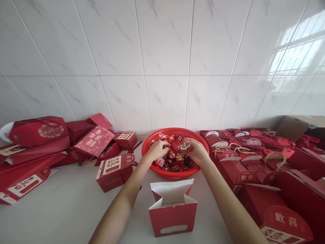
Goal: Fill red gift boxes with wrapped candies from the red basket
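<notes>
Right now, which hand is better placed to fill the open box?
Probably the right hand: it seems to pinch a wrapped piece over the basket; whether the left hand holds anything is unclear.

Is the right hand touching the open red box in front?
Apart. The head view shows the right hand at the red basket, with tabletop visible between it and the open red box.

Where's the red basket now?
In the head view, the red basket sits near centre, between the tiled wall and open box, left hand and right hand over it.
</notes>
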A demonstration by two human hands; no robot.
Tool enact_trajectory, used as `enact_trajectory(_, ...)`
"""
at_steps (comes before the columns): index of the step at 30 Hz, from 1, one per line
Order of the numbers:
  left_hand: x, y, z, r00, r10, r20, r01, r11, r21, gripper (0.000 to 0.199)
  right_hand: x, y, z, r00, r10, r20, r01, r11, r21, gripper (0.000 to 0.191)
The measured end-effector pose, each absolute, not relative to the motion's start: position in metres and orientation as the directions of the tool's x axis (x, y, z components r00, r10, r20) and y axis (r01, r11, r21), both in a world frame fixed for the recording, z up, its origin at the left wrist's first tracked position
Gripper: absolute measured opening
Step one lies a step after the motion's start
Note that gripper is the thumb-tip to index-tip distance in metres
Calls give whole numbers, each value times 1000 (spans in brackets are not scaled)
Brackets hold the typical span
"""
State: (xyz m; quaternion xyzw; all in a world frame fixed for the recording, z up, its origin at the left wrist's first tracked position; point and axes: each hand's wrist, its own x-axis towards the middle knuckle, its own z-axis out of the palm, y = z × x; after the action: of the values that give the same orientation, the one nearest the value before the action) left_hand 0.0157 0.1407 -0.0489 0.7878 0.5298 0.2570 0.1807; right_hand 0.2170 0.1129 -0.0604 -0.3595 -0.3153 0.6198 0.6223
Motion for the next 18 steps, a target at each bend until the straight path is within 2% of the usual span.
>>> enact_trajectory(2,15,140,-49,305,927,220,732,-376,568,40,217,113,-61,19,999,-48,-548,-30,-836,22)
enact_trajectory(4,15,141,-49,299,921,250,666,-389,637,47,217,112,-60,7,998,-55,-542,-42,-839,25)
enact_trajectory(7,14,145,-52,278,911,303,512,-408,756,53,217,111,-58,2,998,-65,-535,-54,-843,31)
enact_trajectory(10,12,149,-55,287,888,359,348,-446,825,55,217,110,-58,-11,998,-55,-533,-53,-845,32)
enact_trajectory(13,11,149,-56,318,868,381,250,-464,850,55,218,110,-58,-27,999,-42,-527,-50,-848,32)
enact_trajectory(18,12,147,-55,363,831,421,239,-520,820,45,218,110,-58,-49,998,-27,-532,-49,-845,36)
